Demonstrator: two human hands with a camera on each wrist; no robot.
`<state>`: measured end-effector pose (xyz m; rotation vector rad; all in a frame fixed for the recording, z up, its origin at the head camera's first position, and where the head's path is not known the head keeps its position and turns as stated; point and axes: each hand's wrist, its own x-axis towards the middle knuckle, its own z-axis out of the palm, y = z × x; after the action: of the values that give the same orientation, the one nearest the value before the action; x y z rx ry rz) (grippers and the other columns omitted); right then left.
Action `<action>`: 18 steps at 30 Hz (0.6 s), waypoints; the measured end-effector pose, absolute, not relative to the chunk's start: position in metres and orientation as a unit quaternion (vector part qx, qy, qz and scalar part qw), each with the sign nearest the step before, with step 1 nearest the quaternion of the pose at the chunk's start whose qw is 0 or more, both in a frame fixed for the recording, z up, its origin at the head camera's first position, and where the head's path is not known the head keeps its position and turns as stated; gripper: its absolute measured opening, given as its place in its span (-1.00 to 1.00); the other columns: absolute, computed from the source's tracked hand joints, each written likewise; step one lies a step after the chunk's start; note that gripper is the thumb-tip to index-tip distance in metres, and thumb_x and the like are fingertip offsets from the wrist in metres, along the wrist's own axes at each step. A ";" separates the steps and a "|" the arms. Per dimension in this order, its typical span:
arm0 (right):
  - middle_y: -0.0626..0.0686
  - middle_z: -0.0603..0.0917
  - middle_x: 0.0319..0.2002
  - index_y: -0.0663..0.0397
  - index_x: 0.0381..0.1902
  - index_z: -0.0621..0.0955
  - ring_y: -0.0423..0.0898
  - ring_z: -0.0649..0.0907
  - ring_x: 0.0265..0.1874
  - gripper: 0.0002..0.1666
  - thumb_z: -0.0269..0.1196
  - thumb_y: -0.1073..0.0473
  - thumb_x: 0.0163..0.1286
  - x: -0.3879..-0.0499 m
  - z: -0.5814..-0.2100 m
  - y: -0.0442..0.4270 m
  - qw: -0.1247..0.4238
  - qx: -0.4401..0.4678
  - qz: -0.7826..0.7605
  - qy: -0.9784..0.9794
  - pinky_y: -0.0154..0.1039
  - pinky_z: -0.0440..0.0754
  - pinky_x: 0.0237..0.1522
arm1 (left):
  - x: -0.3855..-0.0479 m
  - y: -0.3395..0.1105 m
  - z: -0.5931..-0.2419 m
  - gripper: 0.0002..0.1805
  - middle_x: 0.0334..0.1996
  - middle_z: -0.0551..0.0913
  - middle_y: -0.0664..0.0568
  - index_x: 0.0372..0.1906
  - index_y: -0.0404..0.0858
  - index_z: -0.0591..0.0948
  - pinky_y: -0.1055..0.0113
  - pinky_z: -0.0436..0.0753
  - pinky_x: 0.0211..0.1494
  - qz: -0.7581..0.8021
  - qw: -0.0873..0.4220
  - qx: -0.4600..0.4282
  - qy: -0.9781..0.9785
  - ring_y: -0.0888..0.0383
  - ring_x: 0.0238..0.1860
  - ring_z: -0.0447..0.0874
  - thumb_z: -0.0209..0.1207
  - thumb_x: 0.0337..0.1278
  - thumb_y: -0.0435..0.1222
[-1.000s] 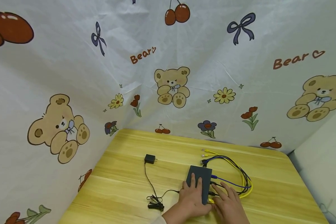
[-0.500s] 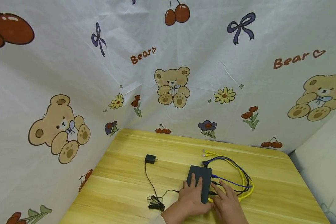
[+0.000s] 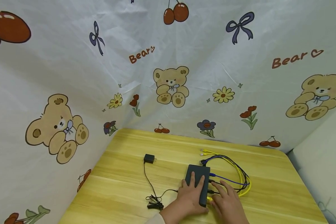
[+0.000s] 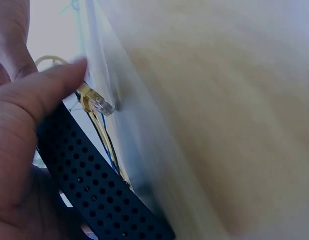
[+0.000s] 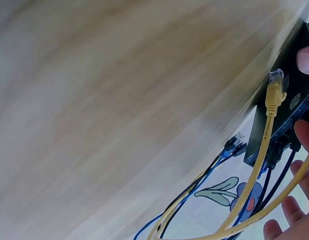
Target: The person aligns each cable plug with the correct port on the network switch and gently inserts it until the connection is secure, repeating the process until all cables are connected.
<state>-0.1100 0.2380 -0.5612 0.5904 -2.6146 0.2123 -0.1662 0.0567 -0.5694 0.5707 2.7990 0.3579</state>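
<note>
A black network switch (image 3: 199,171) lies on the wooden table under my left hand (image 3: 189,197). That hand's fingers spread straight over the switch's top, and its thumb (image 4: 59,82) stretches out by the vented side. At the switch's right side is my right hand (image 3: 228,203), fingers apart and loosely bent close to a yellow network cable's plugged end (image 3: 209,198). A blue cable (image 3: 221,177) and black cables (image 3: 217,192) enter the same side. In the right wrist view, another yellow cable's clear plug (image 5: 276,80) hangs free before the switch. My right thumb is mostly hidden.
Left of the switch, a black power adapter (image 3: 149,158) lies with its cord bundled (image 3: 155,203) and running to the switch. Loose cable ends (image 3: 203,161) lie beyond the switch, their cables curving right. A bear-print cloth (image 3: 170,118) hangs behind the table.
My right hand has drawn slightly away from the switch's side, leaving the yellow cable in place. My left hand's fingers have spread a little wider on top. The view has shifted slightly.
</note>
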 end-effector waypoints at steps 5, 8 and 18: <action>0.05 0.66 0.14 -0.18 -0.48 0.73 0.19 0.51 0.18 -0.81 0.50 -0.07 0.09 -0.111 -0.561 0.240 0.257 0.238 0.078 -0.933 0.24 0.52 0.01 | -0.168 0.061 -0.568 0.31 0.60 -0.06 -0.03 0.55 0.45 -0.14 -0.08 0.60 -0.03 0.099 0.119 0.206 0.966 -0.38 0.38 0.24 0.50 -0.28 0.24; 0.00 0.71 -0.02 -0.14 -0.38 0.75 0.05 0.63 -0.02 -0.74 0.36 -0.15 0.28 -0.107 -0.558 0.246 0.297 0.276 0.091 -0.910 0.04 0.60 -0.10 | -0.167 0.062 -0.568 0.30 0.60 -0.06 -0.02 0.55 0.44 -0.14 -0.04 0.62 -0.08 0.093 0.120 0.217 0.964 -0.38 0.37 0.25 0.49 -0.25 0.23; -0.04 0.75 -0.04 0.03 -0.04 0.75 -0.13 0.72 -0.05 -0.56 0.36 -0.15 0.32 -0.091 -0.574 0.265 0.201 0.406 0.009 -0.892 -0.34 0.64 -0.16 | -0.168 0.059 -0.571 0.31 0.60 -0.08 -0.02 0.55 0.45 -0.17 -0.02 0.63 -0.12 0.099 0.119 0.213 0.965 -0.37 0.38 0.26 0.51 -0.24 0.19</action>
<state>-0.0913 0.2652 -0.5739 1.1336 -2.4906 0.0254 -0.1677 0.0590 -0.5708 0.6236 2.8199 0.2894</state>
